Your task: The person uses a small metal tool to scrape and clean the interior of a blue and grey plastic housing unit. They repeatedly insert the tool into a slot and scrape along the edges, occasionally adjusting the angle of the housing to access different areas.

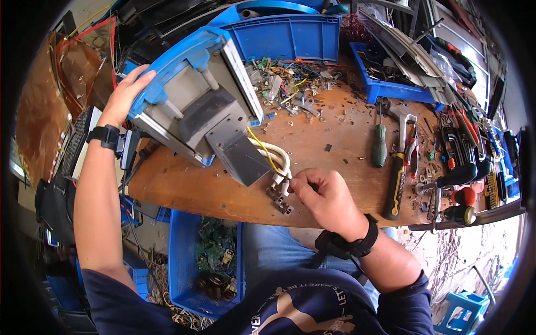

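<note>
The blue-framed panel (pixel 190 84) is at eleven o'clock of your wooden bench (pixel 340 137); probably heavy and stiff; your left hand (pixel 125 96) grasps its ten-o'clock rim, a sound hold; your right hand (pixel 329 202) curls its fingers by likely bendable white cables (pixel 285 162); whether pinching, I cannot tell.

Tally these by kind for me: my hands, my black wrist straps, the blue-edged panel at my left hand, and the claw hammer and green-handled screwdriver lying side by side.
Hands: 2, left hand and right hand
Black wrist straps: 2
Blue-edged panel: 1
Claw hammer: 1
Green-handled screwdriver: 1
Total: 7
</note>
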A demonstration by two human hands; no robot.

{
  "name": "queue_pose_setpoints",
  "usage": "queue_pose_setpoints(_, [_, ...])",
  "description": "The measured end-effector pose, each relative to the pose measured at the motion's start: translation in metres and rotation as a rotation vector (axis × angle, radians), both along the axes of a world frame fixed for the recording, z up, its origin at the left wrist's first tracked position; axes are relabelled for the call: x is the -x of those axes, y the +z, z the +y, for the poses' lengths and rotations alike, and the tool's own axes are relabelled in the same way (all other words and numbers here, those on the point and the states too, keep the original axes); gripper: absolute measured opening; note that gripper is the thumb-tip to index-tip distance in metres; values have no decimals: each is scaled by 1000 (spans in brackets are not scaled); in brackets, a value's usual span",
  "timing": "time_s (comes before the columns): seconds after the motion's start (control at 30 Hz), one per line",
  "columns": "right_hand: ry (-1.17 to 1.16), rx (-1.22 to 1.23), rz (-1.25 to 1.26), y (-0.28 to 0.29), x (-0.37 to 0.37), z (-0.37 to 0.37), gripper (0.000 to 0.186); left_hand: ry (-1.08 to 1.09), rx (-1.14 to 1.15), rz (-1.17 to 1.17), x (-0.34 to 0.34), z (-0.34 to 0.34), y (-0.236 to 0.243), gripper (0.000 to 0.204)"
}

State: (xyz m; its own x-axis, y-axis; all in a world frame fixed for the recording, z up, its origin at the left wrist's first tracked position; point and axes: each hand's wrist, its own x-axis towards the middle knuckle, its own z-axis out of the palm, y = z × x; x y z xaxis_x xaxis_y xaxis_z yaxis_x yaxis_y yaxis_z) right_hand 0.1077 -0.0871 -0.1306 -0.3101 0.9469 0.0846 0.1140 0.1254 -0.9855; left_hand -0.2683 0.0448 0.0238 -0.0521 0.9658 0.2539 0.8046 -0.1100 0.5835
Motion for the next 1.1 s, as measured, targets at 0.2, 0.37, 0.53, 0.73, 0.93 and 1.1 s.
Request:
queue_pose_setpoints(0.2, [-22, -155, -155, 18, 10, 16, 23, 13, -6, -61, 10, 4, -3, 75])
queue_pose_setpoints(0.37, [-21, -218, -64, 26, 19, 31, 20, 9, -32, -41, 13, 8, -6, 77])
queue_pose_setpoints(0.53, [-7, -94, -127, 31, 8, 34, 18, -70, -74, -80, 5, -5, -6, 70])
queue_pose_setpoints(0.73, [-61, -14, 228, 16, -15, 21, 5, -125, -52, -2, -25, 4, -7, 55])
queue_pose_setpoints(0.93, [68, 222, 275, 27, -11, 20, 15, 1, -71, 136, -22, -22, 0, 56])
queue_pose_setpoints(1.1, [-52, 285, 404, 35, -8, 21, 29, -71, 10, 169, -26, -20, 5, 53])
